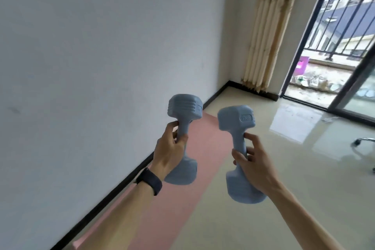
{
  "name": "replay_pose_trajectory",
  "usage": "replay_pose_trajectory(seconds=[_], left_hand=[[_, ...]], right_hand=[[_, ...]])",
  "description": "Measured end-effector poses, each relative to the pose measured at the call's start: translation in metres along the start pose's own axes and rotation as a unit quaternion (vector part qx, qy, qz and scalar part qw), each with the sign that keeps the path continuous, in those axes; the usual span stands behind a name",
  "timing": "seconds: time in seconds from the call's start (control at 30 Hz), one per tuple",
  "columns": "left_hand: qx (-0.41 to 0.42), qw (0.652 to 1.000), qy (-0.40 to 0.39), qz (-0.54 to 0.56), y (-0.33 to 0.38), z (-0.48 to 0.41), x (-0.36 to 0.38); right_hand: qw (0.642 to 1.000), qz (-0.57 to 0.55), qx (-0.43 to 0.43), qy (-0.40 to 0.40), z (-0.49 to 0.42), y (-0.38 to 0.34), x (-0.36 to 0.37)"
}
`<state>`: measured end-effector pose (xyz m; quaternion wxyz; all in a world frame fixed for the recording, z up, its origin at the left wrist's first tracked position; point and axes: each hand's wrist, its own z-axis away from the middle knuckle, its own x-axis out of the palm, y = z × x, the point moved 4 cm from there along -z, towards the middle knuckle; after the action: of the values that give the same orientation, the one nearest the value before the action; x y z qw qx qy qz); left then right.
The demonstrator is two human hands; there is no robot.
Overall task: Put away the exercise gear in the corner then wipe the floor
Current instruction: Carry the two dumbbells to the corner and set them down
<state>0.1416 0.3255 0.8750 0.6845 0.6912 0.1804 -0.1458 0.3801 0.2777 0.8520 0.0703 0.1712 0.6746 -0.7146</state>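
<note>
Early stage by my read: both dumbbells are up off the floor but not yet stowed. The left blue-grey moulded dumbbell (183,108) & the right blue-grey moulded dumbbell (236,116), w/ a "KG" stamp on its head, are in the air in front of the person. They are near each other but apart, each roughly upright w/ a slight lean.

The room corner (228,82) by the beige pleated curtain (267,26) is well ahead, w/ no gear visibly parked there. The long pink exercise mat (182,199) lies flat & unrolled along the foot of the white wall (81,46), so it prob needs putting away too. No cloth or mop is in view, so the wipe of the glossy cream tiled floor (263,209) looks not begun. Left to do, approx: 2 dumbbells to set down, 1 mat to deal w/, then the wipe.

Left grip (169,148), w/ a black wristband (150,181) behind it, is closed round the handle of the left dumbbell, fingers & thumb wrapped tight. Right grip (253,165) has the handle of the right dumbbell more loosely: thumb on the near side, fingers curled round the far side, index finger up near the head. Neither grip has anything else in it
</note>
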Motion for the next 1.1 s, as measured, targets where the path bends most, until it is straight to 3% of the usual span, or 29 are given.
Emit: replay_pose_trajectory(seconds=[0.23,0.5,1.1], left_hand=[[0.076,0.997,-0.025,0.02,0.108,-0.116,0.125],[0.097,0.993,-0.038,0.054,0.189,-0.227,0.247],[0.138,0.978,-0.149,0.055,0.245,-0.586,0.472]], right_hand=[[0.994,0.024,-0.049,0.096,-0.116,0.0,-0.15],[0.983,0.049,-0.058,0.169,-0.23,0.009,-0.289],[0.972,0.039,0.029,0.228,-0.564,0.08,-0.406]])
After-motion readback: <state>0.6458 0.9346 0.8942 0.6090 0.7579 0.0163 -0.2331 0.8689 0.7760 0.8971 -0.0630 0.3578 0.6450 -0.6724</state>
